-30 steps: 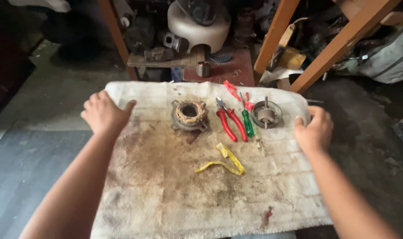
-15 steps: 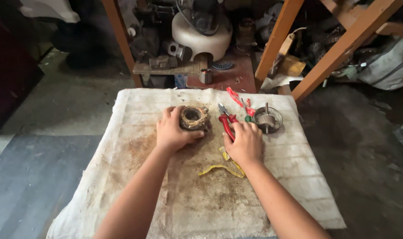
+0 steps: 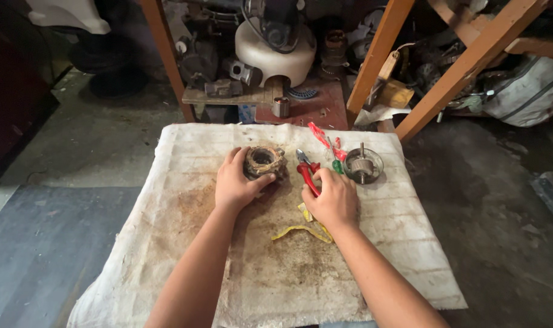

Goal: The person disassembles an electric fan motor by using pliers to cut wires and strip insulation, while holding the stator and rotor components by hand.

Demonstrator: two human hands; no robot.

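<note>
Both hands moved in from cloth edges: left hand cups rusty wound coil at cloth centre; right hand closes on red pliers. Best steady coil w/ firm grip before cutting.

You have one view only, from the camera on your head, tilted steeply down and forward over your own forearms. It sits close above the stained white cloth spread on the floor, so the cloth fills the middle and lower frame. Your left hand and right hand enter from the bottom edge, near the centre. The view faces a cluttered wooden rack across the top, with grey concrete floor at both sides. No second view shares the scene.
</note>
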